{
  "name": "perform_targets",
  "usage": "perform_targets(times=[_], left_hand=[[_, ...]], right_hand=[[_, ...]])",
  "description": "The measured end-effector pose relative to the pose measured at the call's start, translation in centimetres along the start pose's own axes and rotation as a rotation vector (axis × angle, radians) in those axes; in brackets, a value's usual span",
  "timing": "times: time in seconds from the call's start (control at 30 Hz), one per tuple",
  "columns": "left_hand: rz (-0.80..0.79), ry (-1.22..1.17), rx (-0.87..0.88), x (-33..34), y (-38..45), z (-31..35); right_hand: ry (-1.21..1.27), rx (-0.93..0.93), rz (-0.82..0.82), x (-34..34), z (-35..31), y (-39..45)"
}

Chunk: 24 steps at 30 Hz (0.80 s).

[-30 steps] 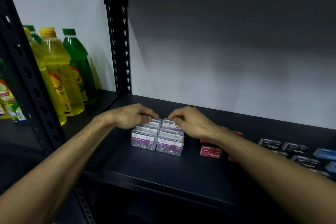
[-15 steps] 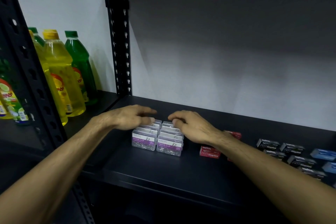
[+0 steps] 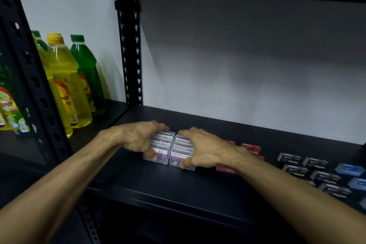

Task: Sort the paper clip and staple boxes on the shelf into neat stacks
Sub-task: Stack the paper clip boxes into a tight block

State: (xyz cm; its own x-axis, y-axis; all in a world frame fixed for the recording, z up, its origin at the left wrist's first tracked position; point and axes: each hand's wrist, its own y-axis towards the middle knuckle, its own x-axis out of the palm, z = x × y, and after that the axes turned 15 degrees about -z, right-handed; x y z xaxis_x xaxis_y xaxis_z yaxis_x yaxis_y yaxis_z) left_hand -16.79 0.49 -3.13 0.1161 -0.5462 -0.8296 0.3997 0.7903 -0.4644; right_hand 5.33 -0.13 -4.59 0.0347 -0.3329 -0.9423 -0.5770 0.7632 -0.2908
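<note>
Both hands squeezing the clip boxes into a block, and it could easily pop apart.

Head view: left hand (image 3: pixel 138 136) and right hand (image 3: pixel 204 149) each grip one side of the clip boxes (image 3: pixel 170 148), fingers over the tops, thumbs on the front faces, mid-shelf (image 3: pixel 178 190) near the front. Uneven squeeze and I'd guess the two rows buckle at the seam or a box tips. The right forearm hangs just over the red staple boxes (image 3: pixel 250 147), so a careless pullback might knock them; the black ones (image 3: pixel 315 162) are well clear.
</note>
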Motion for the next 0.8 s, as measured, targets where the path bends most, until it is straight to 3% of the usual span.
perform_targets(times=[0.63,0.8], left_hand=[[-0.006,-0.049,-0.006,-0.5,0.3,0.4],[0.087,-0.093,0.043,-0.7,-1.6,1.2]], right_hand=[[0.007,0.033,-0.002,-0.6,0.7,0.0],[0.09,0.053,0.092,-2.4,1.2,-3.5]])
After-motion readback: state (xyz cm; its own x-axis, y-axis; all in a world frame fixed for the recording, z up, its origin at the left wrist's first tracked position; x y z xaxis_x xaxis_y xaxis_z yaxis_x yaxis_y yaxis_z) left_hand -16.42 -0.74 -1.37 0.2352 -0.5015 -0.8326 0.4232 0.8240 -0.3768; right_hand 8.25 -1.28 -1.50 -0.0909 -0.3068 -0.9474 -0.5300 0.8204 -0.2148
